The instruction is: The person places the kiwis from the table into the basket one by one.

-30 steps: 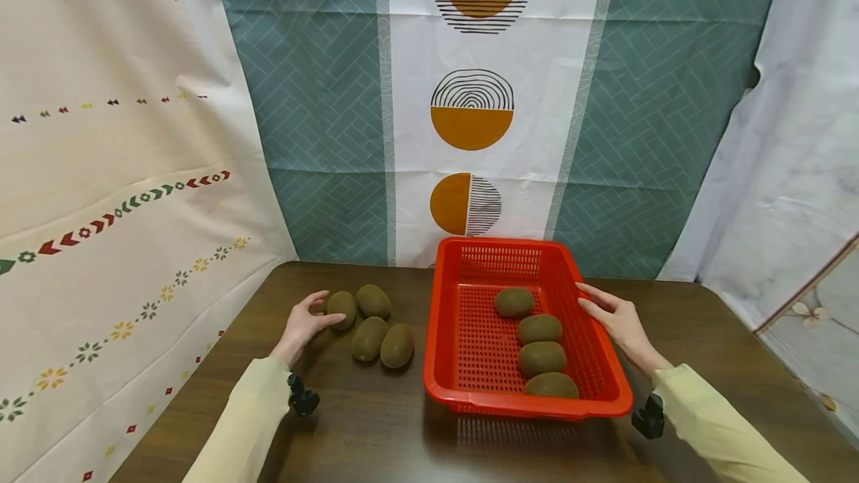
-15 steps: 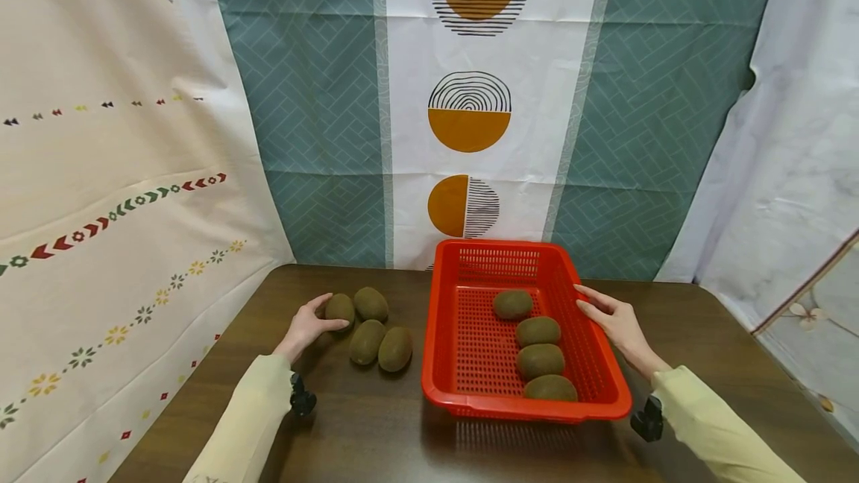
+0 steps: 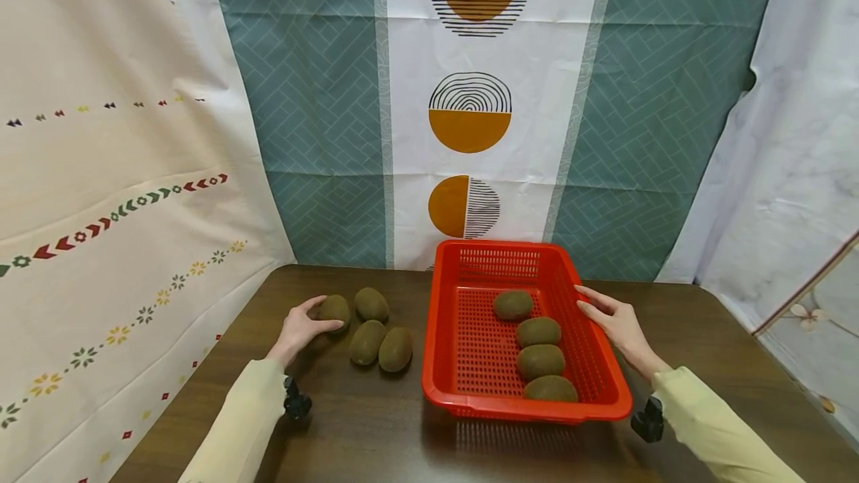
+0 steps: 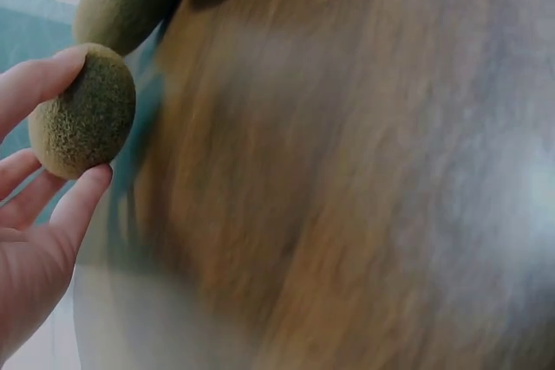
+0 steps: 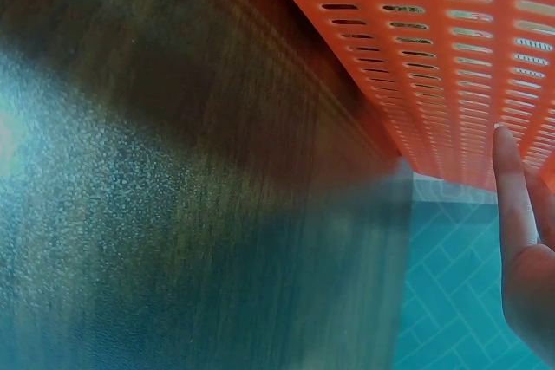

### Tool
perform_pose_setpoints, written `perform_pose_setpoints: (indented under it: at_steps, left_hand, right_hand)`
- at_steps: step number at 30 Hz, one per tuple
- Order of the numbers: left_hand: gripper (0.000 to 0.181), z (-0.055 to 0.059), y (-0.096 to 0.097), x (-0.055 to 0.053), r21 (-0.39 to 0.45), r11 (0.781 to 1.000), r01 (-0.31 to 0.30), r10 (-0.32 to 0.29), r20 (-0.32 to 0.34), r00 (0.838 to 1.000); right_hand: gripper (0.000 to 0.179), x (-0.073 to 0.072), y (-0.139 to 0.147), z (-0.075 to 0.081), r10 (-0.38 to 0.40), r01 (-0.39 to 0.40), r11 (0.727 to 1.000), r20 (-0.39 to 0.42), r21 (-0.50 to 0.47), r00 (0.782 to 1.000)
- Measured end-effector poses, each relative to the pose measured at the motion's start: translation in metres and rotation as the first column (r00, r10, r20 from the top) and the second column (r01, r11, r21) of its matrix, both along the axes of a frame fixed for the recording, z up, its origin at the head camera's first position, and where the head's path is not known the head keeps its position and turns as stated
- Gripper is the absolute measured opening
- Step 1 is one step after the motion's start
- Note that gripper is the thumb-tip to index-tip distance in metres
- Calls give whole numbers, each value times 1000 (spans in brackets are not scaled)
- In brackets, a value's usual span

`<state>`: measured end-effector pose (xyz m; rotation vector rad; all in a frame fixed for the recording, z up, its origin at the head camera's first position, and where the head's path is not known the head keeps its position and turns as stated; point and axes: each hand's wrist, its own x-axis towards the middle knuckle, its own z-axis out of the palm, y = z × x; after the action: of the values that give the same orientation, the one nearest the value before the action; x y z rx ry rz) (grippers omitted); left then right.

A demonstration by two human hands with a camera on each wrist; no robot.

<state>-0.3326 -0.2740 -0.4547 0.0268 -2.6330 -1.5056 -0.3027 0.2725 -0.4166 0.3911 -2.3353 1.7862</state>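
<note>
A red perforated plastic basket (image 3: 443, 334) stands on the dark wooden worktop (image 3: 362, 431), with four brown kiwifruit (image 3: 540, 361) inside, nearer the basket's right wall than its left. Left of the basket, the left hand (image 3: 298, 328) holds a fifth kiwifruit (image 3: 335, 311) between thumb and fingers; three loose kiwifruit (image 3: 367, 342) lie nearer the basket. The right hand (image 3: 622, 328) touches the basket's right rim. Behind the basket hangs a green-and-white patterned cloth (image 3: 322, 133).
</note>
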Motion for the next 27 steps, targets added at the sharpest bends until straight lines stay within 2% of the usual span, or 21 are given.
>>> perform_pose_setpoints:
  at_steps: [6,10,15,17,21,27]
  left_hand:
    - [79,9,-13,5,57,998,8,-9,22,1000]
    - [81,16,-21,7,97,995,27,-29,18,999]
    - [80,27,-26,5,90,994,63,-63,-3,998]
    - [79,32,-27,3,105,989,108,-108,-4,994]
    - [75,42,-24,-1,137,964,227,-228,-12,974]
    - [69,60,-10,-5,149,907,394,-399,1,917]
  right_hand:
    - [45,14,-10,17,6,-6,1000,-3,5,1000]
    - [45,13,-11,17,3,-3,1000,2,-7,1000]
    - [45,12,-10,16,4,-4,1000,5,-11,1000]
    - [45,13,-10,16,4,-4,1000,7,-12,1000]
    - [45,14,-10,17,4,-4,1000,8,-18,1000]
    - [45,15,-11,18,12,-12,1000,4,-15,1000]
